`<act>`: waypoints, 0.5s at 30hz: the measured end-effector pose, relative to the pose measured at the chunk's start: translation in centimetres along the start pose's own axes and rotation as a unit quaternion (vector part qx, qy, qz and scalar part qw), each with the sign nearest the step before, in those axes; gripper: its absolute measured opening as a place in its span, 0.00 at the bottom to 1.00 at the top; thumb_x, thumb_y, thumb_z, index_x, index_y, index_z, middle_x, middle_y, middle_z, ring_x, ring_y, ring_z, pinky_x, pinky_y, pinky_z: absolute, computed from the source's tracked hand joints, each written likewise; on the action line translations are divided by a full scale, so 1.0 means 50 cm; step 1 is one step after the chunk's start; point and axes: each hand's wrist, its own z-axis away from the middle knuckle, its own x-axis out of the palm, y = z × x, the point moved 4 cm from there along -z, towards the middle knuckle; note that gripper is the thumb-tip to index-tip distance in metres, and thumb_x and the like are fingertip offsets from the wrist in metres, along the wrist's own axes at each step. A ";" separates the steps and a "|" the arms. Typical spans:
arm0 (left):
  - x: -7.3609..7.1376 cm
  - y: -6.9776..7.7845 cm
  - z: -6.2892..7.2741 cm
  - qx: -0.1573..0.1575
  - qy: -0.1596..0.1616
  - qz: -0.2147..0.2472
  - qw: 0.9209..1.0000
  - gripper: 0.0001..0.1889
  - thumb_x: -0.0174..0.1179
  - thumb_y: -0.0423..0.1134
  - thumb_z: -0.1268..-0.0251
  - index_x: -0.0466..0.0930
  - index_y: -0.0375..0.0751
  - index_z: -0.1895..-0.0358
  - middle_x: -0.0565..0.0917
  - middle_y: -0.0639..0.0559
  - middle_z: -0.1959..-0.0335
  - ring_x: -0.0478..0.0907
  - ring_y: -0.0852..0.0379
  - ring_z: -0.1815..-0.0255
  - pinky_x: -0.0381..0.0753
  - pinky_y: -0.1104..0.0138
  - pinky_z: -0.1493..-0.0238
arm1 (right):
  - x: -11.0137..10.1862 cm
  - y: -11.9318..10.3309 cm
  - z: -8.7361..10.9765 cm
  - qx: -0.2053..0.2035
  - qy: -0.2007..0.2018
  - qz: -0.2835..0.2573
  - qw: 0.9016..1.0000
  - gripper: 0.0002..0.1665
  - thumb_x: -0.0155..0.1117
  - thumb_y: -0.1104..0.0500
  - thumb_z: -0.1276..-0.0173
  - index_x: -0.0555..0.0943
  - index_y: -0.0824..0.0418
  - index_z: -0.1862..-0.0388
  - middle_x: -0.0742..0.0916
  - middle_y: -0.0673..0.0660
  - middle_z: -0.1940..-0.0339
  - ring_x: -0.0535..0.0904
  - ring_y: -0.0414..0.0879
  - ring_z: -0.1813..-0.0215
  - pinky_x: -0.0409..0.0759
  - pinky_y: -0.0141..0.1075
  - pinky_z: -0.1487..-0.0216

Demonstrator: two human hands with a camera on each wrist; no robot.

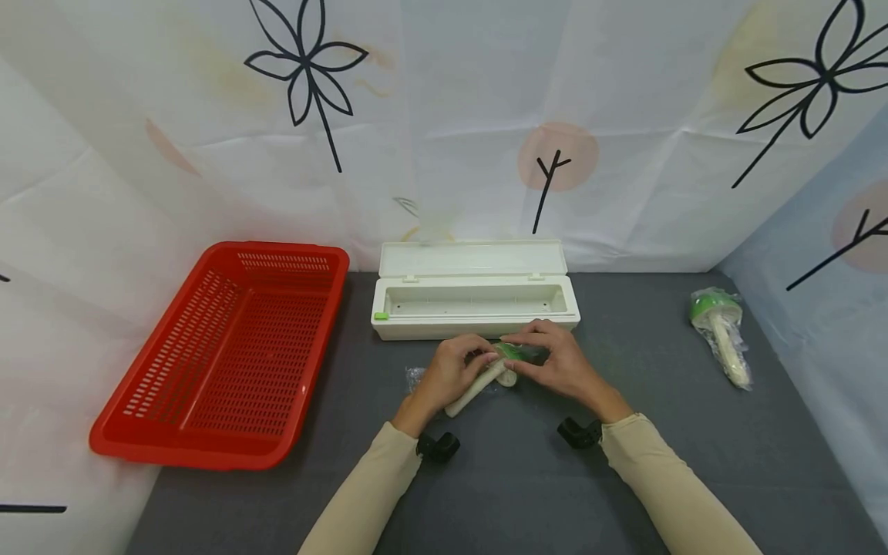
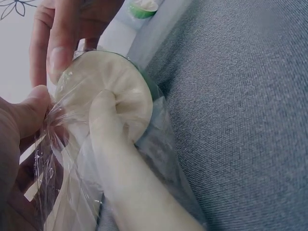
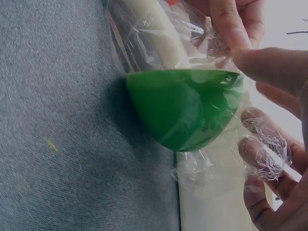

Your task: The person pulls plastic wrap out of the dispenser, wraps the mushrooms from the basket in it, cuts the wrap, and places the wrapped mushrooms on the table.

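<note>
A mushroom-shaped object (image 3: 183, 108) with a smooth green dome cap and long pale stem lies on the grey table, loosely wrapped in clear plastic film. In the left wrist view its pale flat underside (image 2: 130, 103) shows around the stem. My left hand (image 1: 454, 368) pinches the film close to the cap's edge. At the cap's other side, my right hand (image 1: 553, 364) holds gathered film (image 3: 267, 144) between thumb and curled fingers. A round pale end (image 1: 509, 378) shows beside the stem; what it belongs to is unclear.
Behind the hands stands a white long box (image 1: 479, 330), lid raised, with a green slider (image 1: 381, 316). A red slotted basket (image 1: 284, 447) sits at left. Another film-wrapped green-capped object (image 1: 724, 339) lies at right. Crumpled film (image 1: 414, 378) rests left of my left hand.
</note>
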 end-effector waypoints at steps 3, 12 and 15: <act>0.001 -0.001 0.001 0.003 -0.007 0.010 1.000 0.04 0.62 0.34 0.28 0.86 0.40 0.57 0.85 0.50 0.61 0.80 0.60 0.66 0.79 0.68 0.63 | 0.001 -0.002 -0.002 -0.001 -0.017 -0.010 1.000 0.20 0.79 0.66 0.43 0.89 0.60 0.50 0.83 0.56 0.60 0.78 0.53 0.59 0.75 0.48 0.60; -0.001 0.000 0.013 -0.013 0.006 -0.009 1.000 0.06 0.66 0.34 0.32 0.89 0.39 0.56 0.85 0.49 0.62 0.80 0.59 0.67 0.79 0.70 0.65 | 0.000 -0.004 -0.004 -0.018 0.000 -0.005 1.000 0.12 0.77 0.71 0.42 0.91 0.60 0.60 0.83 0.54 0.61 0.78 0.50 0.63 0.76 0.46 0.65; -0.001 0.004 0.022 -0.013 0.005 -0.039 0.999 0.08 0.69 0.36 0.34 0.88 0.38 0.55 0.83 0.48 0.62 0.79 0.59 0.68 0.78 0.69 0.66 | 0.001 -0.005 -0.004 -0.027 0.008 0.020 0.999 0.11 0.77 0.70 0.43 0.91 0.59 0.62 0.83 0.54 0.61 0.78 0.46 0.62 0.76 0.43 0.65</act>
